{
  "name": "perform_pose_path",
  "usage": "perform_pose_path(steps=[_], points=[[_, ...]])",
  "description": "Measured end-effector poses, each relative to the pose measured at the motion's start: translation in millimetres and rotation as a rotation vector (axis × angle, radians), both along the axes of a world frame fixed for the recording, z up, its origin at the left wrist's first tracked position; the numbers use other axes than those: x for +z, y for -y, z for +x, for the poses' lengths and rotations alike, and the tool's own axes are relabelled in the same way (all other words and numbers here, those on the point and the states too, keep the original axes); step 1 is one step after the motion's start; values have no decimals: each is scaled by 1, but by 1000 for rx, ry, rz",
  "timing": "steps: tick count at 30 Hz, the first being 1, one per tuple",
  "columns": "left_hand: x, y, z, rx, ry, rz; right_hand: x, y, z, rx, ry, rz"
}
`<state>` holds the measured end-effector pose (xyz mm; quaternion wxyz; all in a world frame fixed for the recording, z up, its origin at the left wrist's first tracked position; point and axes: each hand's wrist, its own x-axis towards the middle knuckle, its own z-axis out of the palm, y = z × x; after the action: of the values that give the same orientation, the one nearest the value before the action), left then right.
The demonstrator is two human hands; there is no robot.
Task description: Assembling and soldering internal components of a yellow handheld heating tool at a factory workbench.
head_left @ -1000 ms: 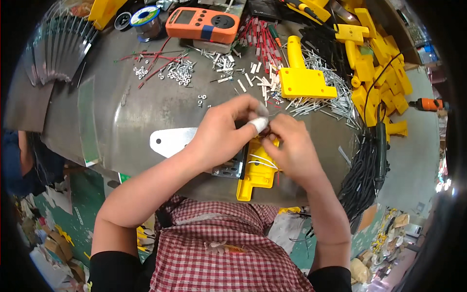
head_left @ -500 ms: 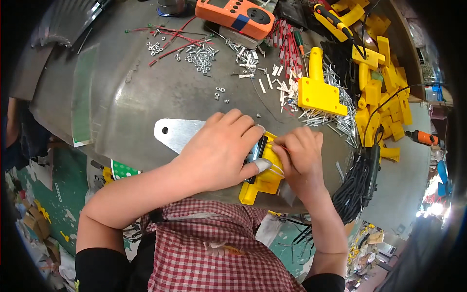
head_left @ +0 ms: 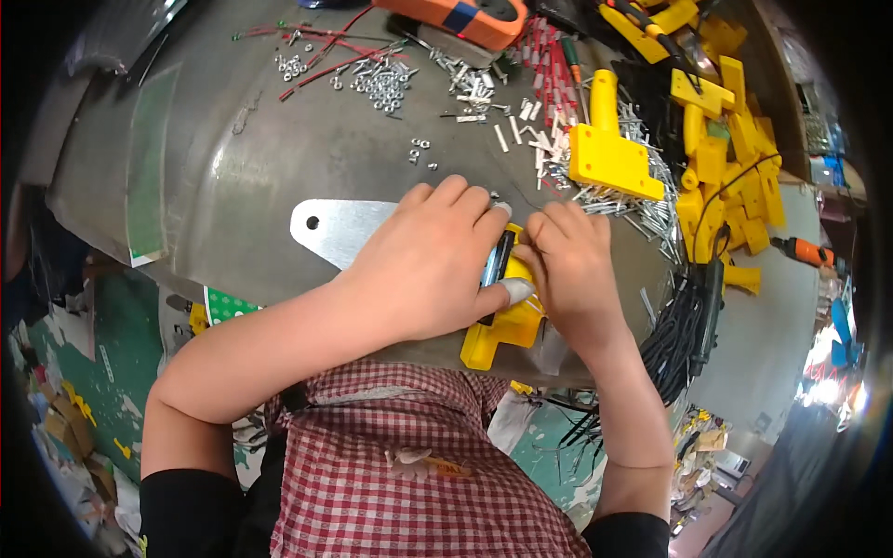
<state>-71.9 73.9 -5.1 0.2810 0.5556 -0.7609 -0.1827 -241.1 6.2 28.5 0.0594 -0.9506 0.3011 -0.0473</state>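
My left hand (head_left: 423, 265) lies across a flat silver metal plate (head_left: 339, 228) with a rounded end and one hole. Its fingers and grey-covered thumb clamp a yellow plastic handle housing (head_left: 498, 342) and the black strip-like part (head_left: 498, 256) along it. On the housing's right side my right hand (head_left: 572, 265) is closed, thumb and forefinger pinched together at its edge. What that pinch holds is hidden. A bit of white wire (head_left: 535, 304) shows beside the left thumb.
A loose yellow handle (head_left: 614, 158) lies on silver screws (head_left: 656, 209). Beyond are nuts (head_left: 381, 91), white sleeves (head_left: 539, 153), red wires (head_left: 549, 56) and an orange meter (head_left: 474, 23). Yellow parts (head_left: 735, 177) and a black cable bundle (head_left: 684, 335) are at right.
The whole view has shifted, so the bench items sit higher in it. My right hand has moved slightly farther up along the housing; my left hand keeps its hold.
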Motion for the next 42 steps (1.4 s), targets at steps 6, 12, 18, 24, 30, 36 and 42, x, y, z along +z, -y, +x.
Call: perform_pose_path(steps=[6,12,18,24,30,36,42], points=[[-8,2,-4,37,63,25,-9,-1,-12,-12,78,98],[-13,0,-4,35,10,-52,-4,-9,-6,12,49,-86],[-8,3,-1,8,13,-18,6,1,8,75,-75,-55],[-4,7,-5,10,20,3,-12,-5,-12,-75,85,55],[32,-8,13,66,-39,-254,68,-19,-66,-236,130,377],[37,-33,18,-10,-170,-336,73,-68,-68,-276,118,552],[36,-40,23,-125,-192,-223,68,-78,-74,-215,181,517]])
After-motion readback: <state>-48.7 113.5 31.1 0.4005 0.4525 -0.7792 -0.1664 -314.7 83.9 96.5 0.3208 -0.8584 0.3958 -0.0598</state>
